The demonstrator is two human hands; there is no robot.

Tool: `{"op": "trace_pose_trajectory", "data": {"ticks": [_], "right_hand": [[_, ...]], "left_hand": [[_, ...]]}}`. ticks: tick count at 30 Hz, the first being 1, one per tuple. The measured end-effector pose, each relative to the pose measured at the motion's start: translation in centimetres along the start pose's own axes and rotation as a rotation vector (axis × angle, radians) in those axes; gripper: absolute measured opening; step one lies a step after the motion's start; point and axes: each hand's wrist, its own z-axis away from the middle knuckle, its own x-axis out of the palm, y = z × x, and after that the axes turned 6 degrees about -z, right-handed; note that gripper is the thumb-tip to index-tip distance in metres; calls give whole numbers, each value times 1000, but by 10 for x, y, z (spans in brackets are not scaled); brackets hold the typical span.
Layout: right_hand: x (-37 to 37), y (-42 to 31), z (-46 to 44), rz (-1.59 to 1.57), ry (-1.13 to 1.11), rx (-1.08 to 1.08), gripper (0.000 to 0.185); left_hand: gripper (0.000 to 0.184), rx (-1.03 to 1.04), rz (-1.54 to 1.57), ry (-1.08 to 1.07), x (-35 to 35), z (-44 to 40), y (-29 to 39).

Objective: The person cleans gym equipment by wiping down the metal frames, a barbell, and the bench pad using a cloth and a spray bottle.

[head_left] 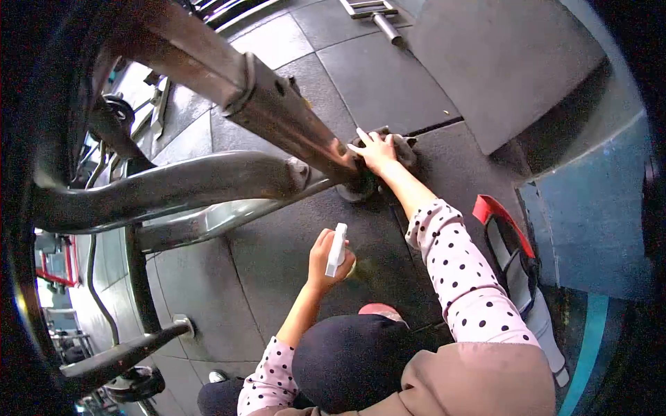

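My left hand is closed around a white, flat-sided object, held upright above the dark floor. What the object is I cannot make out for certain. Further forward, my right hand rests with spread fingers on a dark round part at the foot of a metal post. The thumb and a finger of that hand point toward the post's lower end. Both forearms come out of rolled polka-dot sleeves.
Curved metal tubes of the machine fill the left side. A grey board lies at the upper right, with a metal handle near it. A red-and-black item sits right of my right arm. My knee is below.
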Motion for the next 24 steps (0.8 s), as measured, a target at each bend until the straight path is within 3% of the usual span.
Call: {"op": "trace_pose_trajectory", "data": {"ticks": [2, 3, 6, 9, 15, 19, 24], "right_hand": [[3, -8, 7, -3, 27, 65, 43], [13, -10, 12, -64, 87, 79, 41], [24, -14, 50, -163, 249, 94, 39], [32, -18, 94, -196, 335, 63, 32], [34, -21, 68, -69, 374, 148, 42], [21, -15, 15, -45, 234, 162, 44], [21, -19, 27, -13, 184, 150, 44]], "left_hand": [[23, 5, -8, 14, 2, 1, 0], [37, -1, -53, -52, 2, 9, -14], [42, -85, 116, 12, 3, 12, -16], [45, -40, 76, 12, 0, 9, -19], [42, -153, 103, 49, -3, 12, -16], [40, -126, 93, 73, -6, 16, -17], [32, -188, 128, 157, -10, 8, -2]]}}
